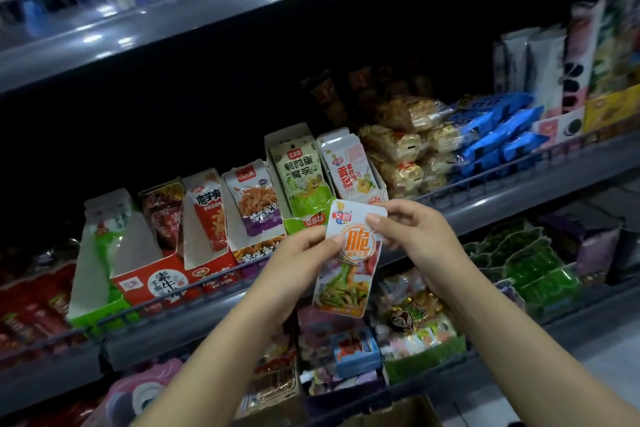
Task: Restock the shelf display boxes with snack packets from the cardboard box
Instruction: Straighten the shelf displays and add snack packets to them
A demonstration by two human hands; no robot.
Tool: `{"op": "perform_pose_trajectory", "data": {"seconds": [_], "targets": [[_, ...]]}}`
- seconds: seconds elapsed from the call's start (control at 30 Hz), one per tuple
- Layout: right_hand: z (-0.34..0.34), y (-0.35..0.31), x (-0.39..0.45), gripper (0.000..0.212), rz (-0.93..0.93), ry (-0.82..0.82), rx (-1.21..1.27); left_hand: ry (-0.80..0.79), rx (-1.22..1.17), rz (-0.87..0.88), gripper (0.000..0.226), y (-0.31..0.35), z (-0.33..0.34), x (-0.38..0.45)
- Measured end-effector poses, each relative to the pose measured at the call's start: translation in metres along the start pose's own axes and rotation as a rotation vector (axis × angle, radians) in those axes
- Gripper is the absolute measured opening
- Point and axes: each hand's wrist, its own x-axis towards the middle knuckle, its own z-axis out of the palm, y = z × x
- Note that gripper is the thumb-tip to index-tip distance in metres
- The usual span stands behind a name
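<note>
Both hands hold one white snack packet (351, 256) with orange lettering upright in front of the middle shelf. My left hand (304, 258) pinches its left edge with thumb on the front. My right hand (412, 236) grips its upper right corner. Just behind the packet stand the display boxes: a green one (301, 180) and a white-orange one (349, 166), with a purple one (254, 208) and red ones (207, 215) further left. A corner of the cardboard box (398, 412) shows at the bottom edge.
A wire rail (194, 284) runs along the middle shelf front. Rice cracker bags (401, 146) and blue packets (498, 135) lie to the right. The lower shelf holds mixed sweets (356, 350) and green packets (533, 263). An upper shelf (173, 21) hangs overhead.
</note>
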Motion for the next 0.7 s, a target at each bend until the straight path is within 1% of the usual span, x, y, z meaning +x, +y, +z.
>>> {"op": "perform_pose_trajectory", "data": {"seconds": [0.1,0.2,0.27,0.37,0.5,0.6,0.7], "targets": [[-0.001,-0.002,0.004,0.004,-0.038,0.015,0.005,0.012,0.205,0.035,0.012,0.017,-0.003,0.013],[-0.002,-0.001,0.01,0.011,-0.092,0.089,-0.018,0.031,0.344,0.026,0.014,0.038,-0.008,0.03],[-0.004,0.002,0.015,0.016,-0.129,0.139,-0.077,0.113,0.36,0.047,0.015,0.052,-0.011,0.042],[-0.004,0.003,0.02,0.019,-0.143,0.159,-0.188,0.261,0.271,0.097,0.018,0.073,-0.013,0.063],[-0.005,0.009,0.026,0.037,-0.176,0.066,-0.495,0.401,0.131,0.16,0.029,0.091,-0.009,0.097],[-0.006,0.017,0.031,0.049,-0.191,-0.021,-0.685,0.439,0.143,0.166,0.029,0.098,-0.004,0.119],[-0.007,0.024,0.033,0.058,-0.169,-0.11,-0.799,0.446,0.173,0.157,0.025,0.098,0.002,0.135]]}}
